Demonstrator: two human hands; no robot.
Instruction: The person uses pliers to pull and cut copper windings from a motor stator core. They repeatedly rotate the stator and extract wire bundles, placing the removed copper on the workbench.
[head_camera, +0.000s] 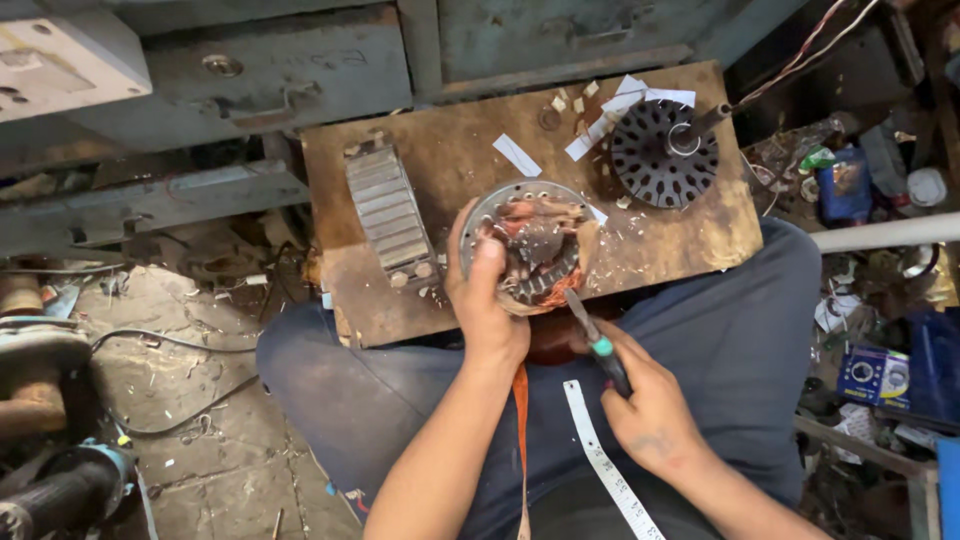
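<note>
Gripping the round motor stator (527, 250) from its left side, the left hand (487, 305) closes with the thumb over the rim and the fingers behind, and it holds the part tilted at the near edge of the wooden board (440, 170) that lies across the person's lap. The right hand (650, 410) is closed around a small tool with a green collar (598, 343), and the thin dark tip of this tool touches the lower right part of the copper windings. I judge that the step in hand is work on the windings or on the paper between them, prying or pushing with the tip; the next move seems to need a steady hold of the stator and a small, careful pressure, because the thin wires can be scratched easily. On the far right corner of the board stands a dark perforated rotor with a shaft (665, 152), and white paper strips (610, 115) lie near it. Near the left edge lies a ribbed grey metal block (390, 215). A measuring tape (605, 465) and an orange strap (521, 430) hang over the lap between the arms. Nothing stands between the tool and the stator, but the paper scraps and chips on the board lie close to the working place.
</note>
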